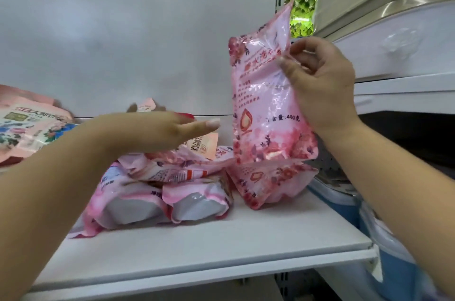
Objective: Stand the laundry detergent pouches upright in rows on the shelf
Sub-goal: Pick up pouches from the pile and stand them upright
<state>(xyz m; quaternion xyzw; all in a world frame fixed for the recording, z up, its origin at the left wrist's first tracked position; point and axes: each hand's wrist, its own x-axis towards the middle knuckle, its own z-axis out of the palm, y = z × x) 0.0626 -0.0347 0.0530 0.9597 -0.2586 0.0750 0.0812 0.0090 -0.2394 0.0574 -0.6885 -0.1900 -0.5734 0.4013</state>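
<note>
Nearest, the heap of pouches [172, 187] is lying flat on the shelf [221, 246]. Above the heap, the left hand [157, 133] is hovering open-fingered. Right of the heap, the right hand [320, 84] is pinching one pouch [266, 108], long axis upright.

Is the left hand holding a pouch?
No, the left hand hovers open and flat above the pile; only the right hand grips a pouch.

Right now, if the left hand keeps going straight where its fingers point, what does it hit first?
Probably the upright pink floral detergent pouch held by the right hand. The left hand points right at its lower half; depth is unclear.
</note>
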